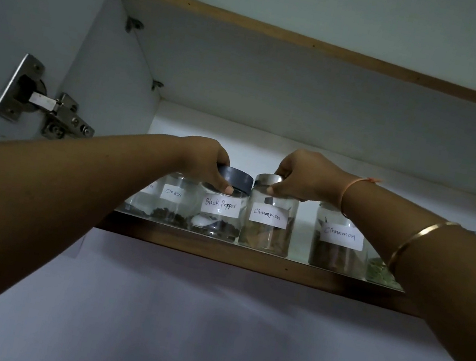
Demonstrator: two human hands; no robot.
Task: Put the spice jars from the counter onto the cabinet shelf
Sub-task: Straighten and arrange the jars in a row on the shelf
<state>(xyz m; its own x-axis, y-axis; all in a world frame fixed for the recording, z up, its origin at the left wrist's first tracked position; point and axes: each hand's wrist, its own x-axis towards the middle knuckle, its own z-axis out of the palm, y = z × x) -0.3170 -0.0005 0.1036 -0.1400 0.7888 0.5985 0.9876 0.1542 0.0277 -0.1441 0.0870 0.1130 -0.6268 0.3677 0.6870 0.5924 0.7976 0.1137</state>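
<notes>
I see an open cabinet from below, upper board overhead. The cabinet shelf runs across mid-frame, with a row of glass jars standing along its front edge. Both arms reach up to it. Left hand grips the grey lid of the Black Pepper jar, thumb on the glass. Right hand grasps the metal lid of the Cinnamon jar. Both jars sit on the shelf, just beside each other. Second Cinnamon jar stands further right, Cloves jar left. Door hinge is far left. Gold bangle on the right forearm.
</notes>
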